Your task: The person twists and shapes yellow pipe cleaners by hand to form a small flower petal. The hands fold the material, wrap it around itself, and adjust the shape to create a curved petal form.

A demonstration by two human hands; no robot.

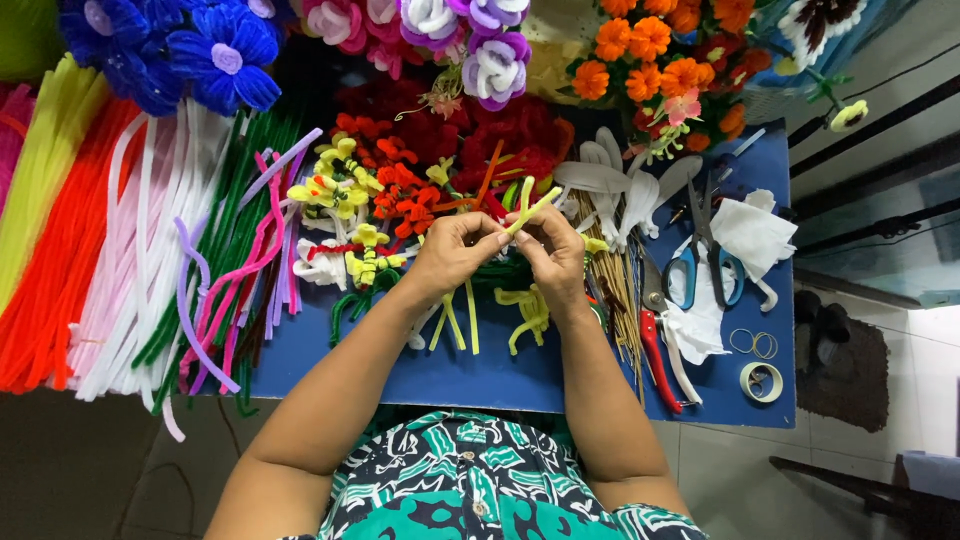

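Left hand (455, 250): pinching the yellow-green pipe cleaner (528, 208) at frame centre; bending step, judged
Right hand (553, 255): gripping the same stem; next twist likely needs a firm pinch
Desk (500, 375): blue; scissors (700, 255) right; stem bundles (130, 260) left

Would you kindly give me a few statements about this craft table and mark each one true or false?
1. Both hands pinch a yellow-green pipe cleaner. True: the left hand and right hand meet on it.
2. The blue-handled scissors lie on the person's left. False: they lie to the right of the hands.
3. The table has a blue top. True.
4. The roll of tape sits among the orange flowers. False: it lies at the table's near right corner.
5. The blue flowers are at the far left. True.
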